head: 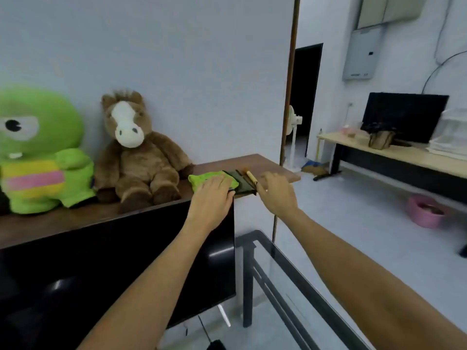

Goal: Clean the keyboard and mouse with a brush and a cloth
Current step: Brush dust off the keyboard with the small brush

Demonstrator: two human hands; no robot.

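Observation:
A bright green cloth [201, 180] lies on a brown wooden shelf [265, 165] above a dark monitor. My left hand [213, 198] rests flat on the cloth's right part, fingers spread over it. Right beside the cloth sits a dark olive pad [243, 184] with a brush [251, 177] lying on it, its handle pale wood. My right hand [276, 192] hovers just right of the brush near the shelf's front edge, fingers loosely apart and holding nothing. The keyboard and mouse are out of view.
A brown plush horse [137, 152] and a green plush toy [38, 150] sit on the shelf to the left. The black monitor [113, 269] stands below the shelf. A glass-topped table [290, 286] is at lower right. A far desk [394, 155] carries another screen.

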